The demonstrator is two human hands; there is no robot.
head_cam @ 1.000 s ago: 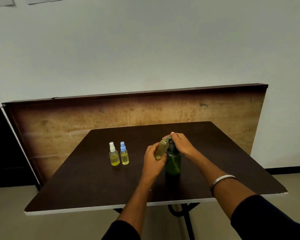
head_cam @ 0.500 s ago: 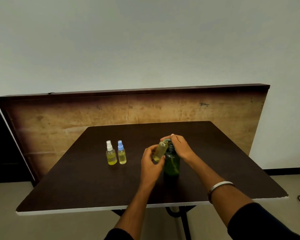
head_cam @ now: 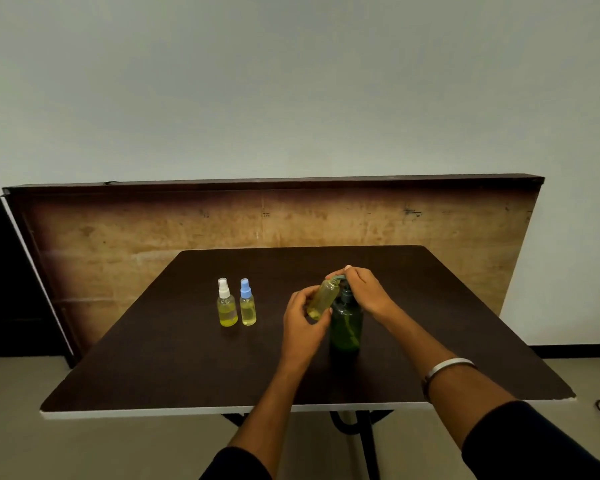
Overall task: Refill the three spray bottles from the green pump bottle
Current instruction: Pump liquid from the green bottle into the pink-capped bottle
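The uncapped spray bottle (head_cam: 323, 298) is tilted, its long axis running from its base at lower left up to its open neck at upper right, the neck tucked under the spout of the green pump bottle (head_cam: 346, 327). It holds yellowish liquid. The left hand (head_cam: 303, 327) grips its lower body, thumb and fingers curled round it, and hides the base. The green pump bottle stands upright on the dark counter (head_cam: 174, 358), just right of the left hand. The right hand (head_cam: 362, 289) lies over the pump head with fingers curled down onto it; the pump head and spout are mostly covered, so how far it is pressed cannot be told.

Well to the left stand two capped spray bottles, upright and just beside each other: the white-capped spray bottle (head_cam: 226, 304) and the blue-capped spray bottle (head_cam: 247, 304), both with yellow liquid. A metal bangle (head_cam: 445, 367) circles the right wrist. The counter's legs are largely hidden below its front edge.
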